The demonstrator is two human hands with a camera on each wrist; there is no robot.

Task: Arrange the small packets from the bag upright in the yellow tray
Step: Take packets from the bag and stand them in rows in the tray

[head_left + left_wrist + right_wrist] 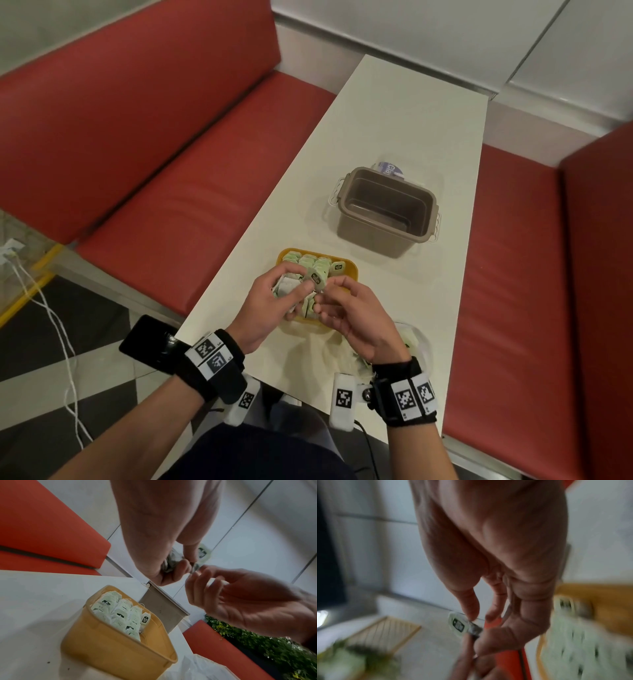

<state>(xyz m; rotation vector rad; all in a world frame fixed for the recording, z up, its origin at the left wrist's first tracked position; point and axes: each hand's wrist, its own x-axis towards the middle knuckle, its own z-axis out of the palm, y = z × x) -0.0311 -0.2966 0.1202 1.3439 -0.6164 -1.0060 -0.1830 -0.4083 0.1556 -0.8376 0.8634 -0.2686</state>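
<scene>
Both hands are raised just above the near end of the yellow tray (352, 272), which sits on the white table (394, 120). The left hand (274, 308) has its fingers curled round a small bundle of pale green packets (286, 286), and its thumb and forefinger pinch one more packet (317, 275) that sticks up above the fingertips with its dark label showing. The right hand (356, 318) meets it from the other side: its thumb and forefinger close on the lower edge of that same raised packet, while the other fingers curl loosely below and hold nothing. In the right wrist view, which is blurred, the packet (458, 624) pokes out past the thumb tip. The far half of the tray already holds rows of packets (118, 614) standing on edge, packed close together, with one small tag (145, 618) leaning at the end of the row. A clear plastic bag (416, 342) lies on the table just beside the right wrist, with more packets inside. Farther along the table stands a brown tub (385, 210) with clip handles.
</scene>
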